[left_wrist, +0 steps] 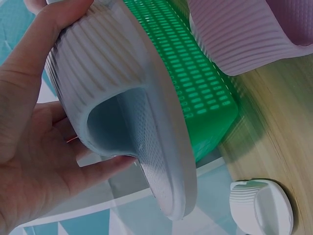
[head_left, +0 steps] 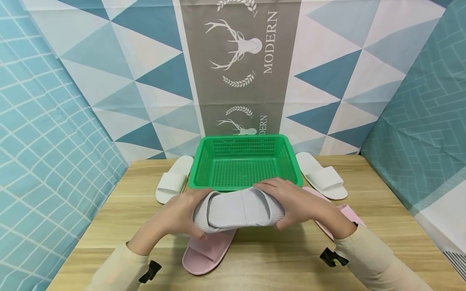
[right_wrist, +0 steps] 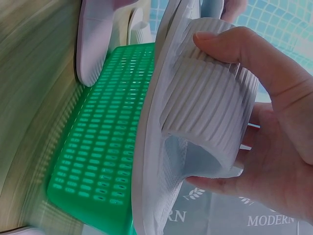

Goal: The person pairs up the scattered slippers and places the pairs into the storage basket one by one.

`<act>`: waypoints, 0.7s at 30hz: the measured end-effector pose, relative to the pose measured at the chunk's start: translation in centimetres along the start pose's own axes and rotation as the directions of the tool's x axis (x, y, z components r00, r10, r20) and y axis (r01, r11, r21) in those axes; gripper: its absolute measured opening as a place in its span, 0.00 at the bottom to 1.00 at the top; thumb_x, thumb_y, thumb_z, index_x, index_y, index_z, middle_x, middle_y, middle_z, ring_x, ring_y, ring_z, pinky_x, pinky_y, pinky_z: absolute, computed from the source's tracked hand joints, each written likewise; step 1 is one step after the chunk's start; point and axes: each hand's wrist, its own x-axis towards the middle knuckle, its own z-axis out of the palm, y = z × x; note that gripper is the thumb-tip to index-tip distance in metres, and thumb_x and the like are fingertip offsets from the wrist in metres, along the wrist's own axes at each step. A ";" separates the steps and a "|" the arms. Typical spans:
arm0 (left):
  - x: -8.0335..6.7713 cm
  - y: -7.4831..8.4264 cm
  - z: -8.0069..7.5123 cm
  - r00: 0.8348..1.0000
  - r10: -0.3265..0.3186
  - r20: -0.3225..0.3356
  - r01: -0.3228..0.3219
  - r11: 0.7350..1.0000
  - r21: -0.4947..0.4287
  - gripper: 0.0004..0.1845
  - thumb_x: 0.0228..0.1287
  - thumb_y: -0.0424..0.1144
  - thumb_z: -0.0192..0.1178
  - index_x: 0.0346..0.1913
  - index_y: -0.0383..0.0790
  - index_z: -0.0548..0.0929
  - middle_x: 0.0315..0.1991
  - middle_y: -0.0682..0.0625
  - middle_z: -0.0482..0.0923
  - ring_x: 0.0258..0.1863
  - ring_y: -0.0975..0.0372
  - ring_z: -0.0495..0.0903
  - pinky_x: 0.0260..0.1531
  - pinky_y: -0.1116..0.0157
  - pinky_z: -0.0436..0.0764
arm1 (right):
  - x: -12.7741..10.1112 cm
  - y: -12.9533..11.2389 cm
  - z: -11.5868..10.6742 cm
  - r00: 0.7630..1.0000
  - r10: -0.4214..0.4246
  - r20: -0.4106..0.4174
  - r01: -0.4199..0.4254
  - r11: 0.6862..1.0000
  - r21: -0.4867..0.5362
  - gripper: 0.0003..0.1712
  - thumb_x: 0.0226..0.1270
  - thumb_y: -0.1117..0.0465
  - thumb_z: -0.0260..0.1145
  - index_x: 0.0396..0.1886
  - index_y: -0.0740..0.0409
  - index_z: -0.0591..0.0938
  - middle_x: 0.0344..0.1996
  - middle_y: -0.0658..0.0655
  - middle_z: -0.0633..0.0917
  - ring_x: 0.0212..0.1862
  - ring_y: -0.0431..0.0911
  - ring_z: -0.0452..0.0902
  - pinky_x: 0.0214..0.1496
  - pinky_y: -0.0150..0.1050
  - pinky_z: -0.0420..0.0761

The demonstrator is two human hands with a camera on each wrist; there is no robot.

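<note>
Two light grey slippers are held up side by side in the head view, in front of the green basket. My left hand (head_left: 185,211) grips the left grey slipper (head_left: 226,211) round its ribbed strap, with the thumb on one side and fingers on the other, as the left wrist view also shows. The right grey slipper (head_left: 257,207) is held by my right hand (head_left: 293,202), its thumb lying across the ribbed strap (right_wrist: 210,93). Their soles meet along a line in the middle. Beneath them, a pink slipper (head_left: 208,254) lies on the table, partly hidden.
Behind the grey pair stands the green basket (head_left: 244,167), with a perforated floor and walls. One white slipper (head_left: 172,182) lies left of it and another white slipper (head_left: 325,178) right of it. A second pink slipper (head_left: 350,213) is partly covered by my right forearm.
</note>
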 end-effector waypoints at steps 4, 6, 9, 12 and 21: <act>-0.2 0.1 -0.1 1.000 -0.006 0.004 0.006 1.000 -0.006 0.56 0.20 0.50 0.80 0.65 0.45 0.70 0.59 0.49 0.78 0.53 0.58 0.78 0.46 0.57 0.81 | 0.1 -0.2 -0.1 1.000 0.001 0.005 -0.001 1.000 0.000 0.56 0.32 0.55 0.77 0.69 0.57 0.67 0.64 0.56 0.73 0.65 0.54 0.68 0.63 0.54 0.72; -0.3 0.1 -0.1 1.000 -0.007 0.006 0.008 1.000 -0.012 0.56 0.20 0.50 0.80 0.65 0.45 0.70 0.58 0.50 0.78 0.53 0.58 0.78 0.46 0.57 0.81 | 0.1 -0.4 -0.2 1.000 0.001 0.006 -0.001 1.000 0.000 0.56 0.32 0.55 0.77 0.69 0.57 0.67 0.64 0.56 0.73 0.65 0.54 0.68 0.62 0.54 0.72; -0.4 0.1 -0.1 1.000 -0.008 0.004 0.008 1.000 -0.016 0.56 0.20 0.49 0.81 0.64 0.45 0.70 0.58 0.50 0.78 0.53 0.58 0.77 0.46 0.57 0.81 | 0.1 -0.6 -0.1 1.000 0.002 0.006 -0.002 1.000 0.000 0.57 0.31 0.55 0.78 0.69 0.57 0.67 0.64 0.57 0.73 0.65 0.54 0.68 0.63 0.54 0.72; -0.5 0.1 0.0 1.000 -0.005 0.001 0.005 1.000 -0.015 0.56 0.19 0.50 0.81 0.64 0.46 0.70 0.57 0.51 0.78 0.53 0.58 0.77 0.45 0.57 0.81 | 0.2 -0.7 -0.1 1.000 0.002 0.004 -0.002 1.000 0.001 0.57 0.31 0.54 0.78 0.69 0.57 0.67 0.64 0.56 0.73 0.66 0.54 0.68 0.63 0.54 0.72; -0.6 0.2 -0.1 1.000 -0.009 -0.011 0.009 1.000 -0.023 0.56 0.19 0.50 0.81 0.65 0.46 0.70 0.58 0.52 0.78 0.51 0.60 0.77 0.45 0.58 0.80 | 0.6 -1.1 -0.1 1.000 -0.011 0.002 0.011 1.000 -0.008 0.58 0.31 0.53 0.78 0.69 0.57 0.66 0.65 0.56 0.72 0.66 0.54 0.67 0.64 0.54 0.72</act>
